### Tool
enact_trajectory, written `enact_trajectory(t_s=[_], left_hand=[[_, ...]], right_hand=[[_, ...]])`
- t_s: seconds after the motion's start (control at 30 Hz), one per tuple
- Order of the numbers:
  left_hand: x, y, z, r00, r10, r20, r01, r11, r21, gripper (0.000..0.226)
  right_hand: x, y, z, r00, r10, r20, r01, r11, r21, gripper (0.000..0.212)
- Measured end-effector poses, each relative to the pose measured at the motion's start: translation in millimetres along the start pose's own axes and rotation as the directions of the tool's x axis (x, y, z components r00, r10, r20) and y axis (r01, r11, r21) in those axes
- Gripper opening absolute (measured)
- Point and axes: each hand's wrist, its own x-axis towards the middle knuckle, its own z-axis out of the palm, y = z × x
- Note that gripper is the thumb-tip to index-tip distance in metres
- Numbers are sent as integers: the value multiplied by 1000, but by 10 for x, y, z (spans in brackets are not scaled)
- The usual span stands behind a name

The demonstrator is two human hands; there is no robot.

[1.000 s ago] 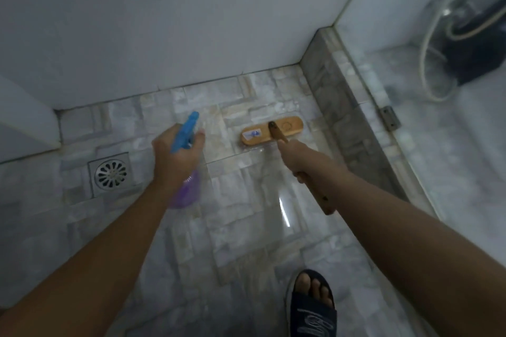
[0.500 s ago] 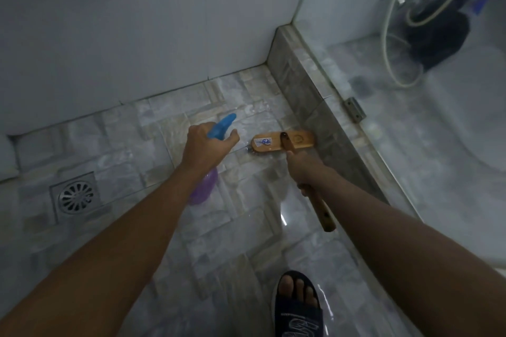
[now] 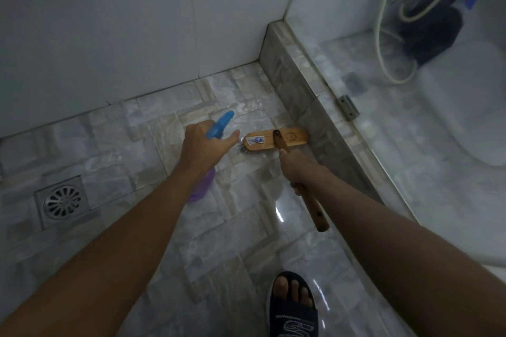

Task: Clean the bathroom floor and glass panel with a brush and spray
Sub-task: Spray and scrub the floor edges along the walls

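My left hand [image 3: 202, 148] grips a spray bottle [image 3: 219, 124] with a blue nozzle and a purple body, the nozzle pointing up and right over the tiled floor [image 3: 131, 145]. My right hand [image 3: 297, 169] holds the wooden handle of a scrub brush [image 3: 276, 139]. The brush head lies flat on the wet floor, close against the tiled curb [image 3: 301, 90]. The glass panel [image 3: 383, 131] stands on that curb at the right.
A round metal floor drain [image 3: 62, 201] is set in the floor at the left. White wall tiles rise behind. Behind the glass are a shower hose [image 3: 383, 35] and a dark fixture. My foot in a dark slipper [image 3: 293, 306] stands at the bottom.
The brush has slid right from mid-floor to the foot of the curb. My left hand with the bottle has followed it right, away from the drain.
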Motion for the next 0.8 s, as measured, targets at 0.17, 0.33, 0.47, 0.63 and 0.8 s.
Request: enact_trajectory(t_s=[0.17,0.33,0.47,0.63,0.8], left_hand=[[335,-86,-186,988,29,-149,-29,1000,1,43],[525,-416,-353,977,80,-196,-79,997,9,42],[551,-500,-373,965,148,-216,-145,989,27,39],[577,-523,-423,956,139,-256,-140,990,17,34],[570,-470,-405,966,106,-237,-116,993,-27,37]], right_hand=[[127,-38,8,999,4,37,-5,1000,16,48],[340,-362,-78,999,-36,20,36,999,9,42],[799,-837,-251,992,-130,5,130,989,-68,48],[998,-1678,-583,978,-206,45,210,972,-108,32],[1069,-1304,-513,960,-279,9,276,942,-191,43]])
